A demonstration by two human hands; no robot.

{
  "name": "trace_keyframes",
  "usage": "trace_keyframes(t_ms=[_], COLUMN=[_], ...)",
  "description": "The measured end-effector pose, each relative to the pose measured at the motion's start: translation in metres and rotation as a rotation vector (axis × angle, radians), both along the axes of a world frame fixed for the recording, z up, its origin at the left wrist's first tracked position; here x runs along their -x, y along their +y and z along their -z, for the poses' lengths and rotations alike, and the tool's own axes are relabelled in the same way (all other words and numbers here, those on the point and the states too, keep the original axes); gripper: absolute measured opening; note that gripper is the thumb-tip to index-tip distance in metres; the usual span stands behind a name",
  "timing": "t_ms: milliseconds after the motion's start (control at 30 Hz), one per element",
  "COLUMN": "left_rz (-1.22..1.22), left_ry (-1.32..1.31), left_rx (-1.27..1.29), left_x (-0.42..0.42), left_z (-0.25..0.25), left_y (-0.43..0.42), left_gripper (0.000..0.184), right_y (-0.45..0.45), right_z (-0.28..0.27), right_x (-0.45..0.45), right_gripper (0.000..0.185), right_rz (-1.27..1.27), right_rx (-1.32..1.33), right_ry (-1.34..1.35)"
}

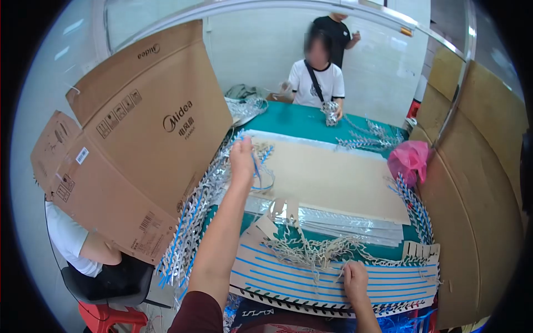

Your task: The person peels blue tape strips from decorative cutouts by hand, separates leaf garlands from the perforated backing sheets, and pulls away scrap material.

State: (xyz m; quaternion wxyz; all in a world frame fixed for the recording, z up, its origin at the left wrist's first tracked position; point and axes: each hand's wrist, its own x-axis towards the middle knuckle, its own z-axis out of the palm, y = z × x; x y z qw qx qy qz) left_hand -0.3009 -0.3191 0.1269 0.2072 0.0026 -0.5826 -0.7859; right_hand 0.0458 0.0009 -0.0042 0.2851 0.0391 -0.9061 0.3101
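My left hand (242, 158) is raised over the left side of the table, its fingers closed by a blue strip (257, 168) and silvery braided strands (202, 194); what it holds is too small to make out. Low at the right, my right hand (355, 278) has its fingers pressed together over a pale sheet with blue lines (333, 281). Whether something thin is between them cannot be told. Tangled cream strands (305, 250) lie on that sheet's upper edge, just left of my right hand. Dark leaf-like trim (288, 305) runs along its lower edge.
A large cardboard box (155, 127) stands left. Beige board (338, 175) and plastic-wrapped sheets (350, 225) lie on the green table (288, 115). A pink bag (410, 161) is right. Across the table, a seated person (319, 80) holds silvery material; another person (333, 36) stands behind.
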Motion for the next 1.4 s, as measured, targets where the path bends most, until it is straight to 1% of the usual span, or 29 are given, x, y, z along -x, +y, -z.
trace_keyframes(t_ms=[67, 100, 167, 233, 333, 433, 500, 533, 567, 600, 667, 700, 733, 800, 900, 1000, 1033, 1100, 1167, 1267, 1367, 1400], left_rz=[0.028, 0.034, 0.05, 0.104, 0.162, 0.202, 0.223, 0.268, 0.311, 0.352, 0.483, 0.549, 0.546, 0.548, 0.612, 1.002, 1.048, 1.157, 1.271, 1.311, 1.275, 1.259], left_ry=[0.01, 0.048, 0.118, 0.123, 0.131, 0.118, 0.112, 0.067, 0.024, -0.016, -0.123, -0.179, -0.237, -0.358, -0.36, -0.229, -0.267, -0.322, -0.357, -0.496, -0.516, -0.523], left_rx=[0.054, 0.129, 0.285, 0.269, 0.283, 0.274, 0.26, 0.211, 0.162, 0.112, -0.073, -0.166, -0.191, -0.232, -0.263, -0.173, -0.122, -0.064, -0.06, -0.032, -0.086, -0.097], left_x=[-0.017, -0.027, -0.05, -0.073, -0.091, -0.1, -0.099, -0.1, -0.104, -0.107, -0.102, -0.099, -0.098, -0.096, -0.105, -0.152, -0.176, -0.217, -0.246, -0.27, -0.279, -0.282], left_z=[-0.017, -0.024, -0.036, -0.047, -0.054, -0.052, -0.048, -0.05, -0.052, -0.054, -0.051, -0.049, -0.05, -0.052, -0.041, -0.032, -0.034, -0.035, -0.027, -0.01, 0.018, 0.022], left_y=[0.018, 0.025, 0.036, 0.049, 0.06, 0.072, 0.076, 0.076, 0.076, 0.075, 0.069, 0.064, 0.059, 0.045, 0.03, 0.02, 0.025, 0.035, 0.04, 0.038, 0.026, 0.022], left_gripper=[0.033, 0.032, 0.032, 0.032, 0.032, 0.032, 0.033, 0.032, 0.032, 0.031, 0.028, 0.027, 0.028, 0.036, 0.039, 0.044, 0.046, 0.048, 0.048, 0.05, 0.052, 0.052], right_y=[-0.01, -0.012, -0.018, -0.02, -0.041, -0.066, -0.086, -0.092, -0.094, -0.096, -0.098, -0.101, -0.105, -0.105, -0.103, -0.093, -0.089, -0.086, -0.073, -0.083, -0.076, -0.076], right_z=[-0.019, -0.024, -0.053, -0.071, -0.102, -0.124, -0.121, -0.122, -0.127, -0.128, -0.12, -0.122, -0.12, -0.087, -0.088, -0.081, -0.101, -0.11, -0.105, -0.14, -0.153, -0.153], right_x=[0.026, 0.039, 0.067, 0.088, 0.106, 0.113, 0.115, 0.117, 0.114, 0.111, 0.097, 0.084, 0.07, 0.045, 0.013, 0.026, 0.042, 0.075, 0.108, 0.119, 0.123, 0.12], right_gripper=[0.007, 0.014, 0.024, 0.035, 0.043, 0.045, 0.043, 0.042, 0.033, 0.029, 0.024, 0.022, 0.022, 0.025, 0.031, 0.038, 0.049, 0.058, 0.062, 0.059, 0.056, 0.054], right_rz=[0.037, 0.061, 0.089, 0.177, 0.047, -0.263, -0.36, -0.411, -0.423, -0.451, -0.509, -0.557, -0.603, -0.708, -1.095, -0.891, -0.783, -0.833, -1.237, -0.946, -0.788, -0.758], right_rx=[0.074, 0.053, -0.009, -0.255, -0.236, 0.038, 0.244, 0.346, 0.393, 0.461, 0.588, 0.632, 0.68, 0.542, 0.418, 0.337, 0.549, 1.128, 1.548, 1.7, 1.499, 1.504], right_ry=[0.053, 0.101, 0.12, 0.045, 0.229, 0.05, -0.05, -0.095, -0.281, -0.4, -0.636, -0.641, -0.648, -0.666, -0.928, -0.55, -0.656, -0.629, -0.801, -0.684, -0.556, -0.557])
